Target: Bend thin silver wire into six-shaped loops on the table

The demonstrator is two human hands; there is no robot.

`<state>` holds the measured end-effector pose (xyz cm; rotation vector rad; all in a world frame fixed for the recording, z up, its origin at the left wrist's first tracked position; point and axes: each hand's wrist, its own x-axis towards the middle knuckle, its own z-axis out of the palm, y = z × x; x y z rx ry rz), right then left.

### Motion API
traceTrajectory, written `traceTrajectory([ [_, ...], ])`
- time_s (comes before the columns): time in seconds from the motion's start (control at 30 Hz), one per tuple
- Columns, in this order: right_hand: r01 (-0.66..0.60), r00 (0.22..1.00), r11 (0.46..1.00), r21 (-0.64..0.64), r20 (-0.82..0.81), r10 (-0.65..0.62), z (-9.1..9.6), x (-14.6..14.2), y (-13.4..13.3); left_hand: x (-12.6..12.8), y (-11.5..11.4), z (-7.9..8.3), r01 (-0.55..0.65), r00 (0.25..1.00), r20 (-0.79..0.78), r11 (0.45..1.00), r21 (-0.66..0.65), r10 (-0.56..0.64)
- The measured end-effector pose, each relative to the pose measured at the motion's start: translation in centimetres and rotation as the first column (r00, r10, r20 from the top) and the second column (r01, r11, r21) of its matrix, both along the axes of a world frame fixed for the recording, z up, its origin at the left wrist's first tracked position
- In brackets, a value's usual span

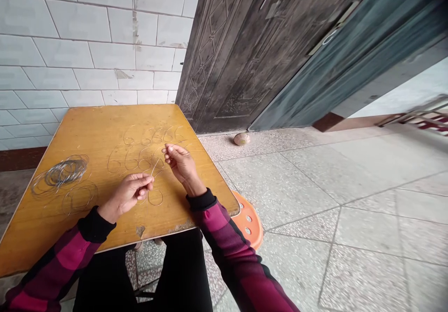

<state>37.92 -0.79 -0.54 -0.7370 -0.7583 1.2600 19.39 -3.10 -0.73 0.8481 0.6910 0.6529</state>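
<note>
My left hand (130,191) pinches a thin wire (154,167) over the yellow wooden table (105,125). My right hand (179,161) pinches the same wire's upper end, fingers pressed together. The wire curves between the two hands, and a small wire loop (156,197) shows just below the left fingers. Several bent wire loops (147,146) lie in two rows beyond the hands. A coil of wire rings (66,171) rests at the table's left. Both sleeves are pink and black plaid.
An orange plastic stool (250,222) stands under the table's right corner. White tiled wall runs behind the table, dark metal doors to the right. A small round object (241,138) lies on the terrazzo floor by the door.
</note>
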Motion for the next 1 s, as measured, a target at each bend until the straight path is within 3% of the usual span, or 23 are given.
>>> traceTrajectory([
  [0.07,-0.006,1.0,1.0,-0.013,-0.028,0.005,0.1,0.2,0.0,0.1,-0.2,-0.1,-0.014,1.0,-0.009,1.0,-0.004,0.014],
  [0.23,-0.283,0.954,0.954,-0.096,0.076,0.29,-1.1,-2.1,-0.9,0.2,-0.1,-0.1,-0.069,0.998,-0.008,0.998,0.013,0.069],
  [0.3,-0.33,0.937,0.938,-0.106,0.087,0.339,-1.5,-2.8,-1.1,0.2,-0.1,0.0,-0.082,0.997,-0.011,0.997,0.007,0.082],
  [0.57,-0.221,0.974,0.969,-0.111,-0.078,0.214,-0.6,-0.2,0.3,0.3,-0.6,0.3,-0.047,0.994,-0.094,0.999,0.023,0.049],
  [0.83,-0.043,0.998,0.998,-0.037,-0.044,0.041,0.0,2.8,1.4,0.6,-1.1,0.3,0.001,0.993,-0.116,1.0,0.012,0.001],
  [1.0,-0.064,0.994,0.997,-0.037,-0.095,0.061,0.3,3.5,1.6,0.6,-1.1,0.0,0.023,0.993,-0.113,1.0,0.004,-0.022],
])
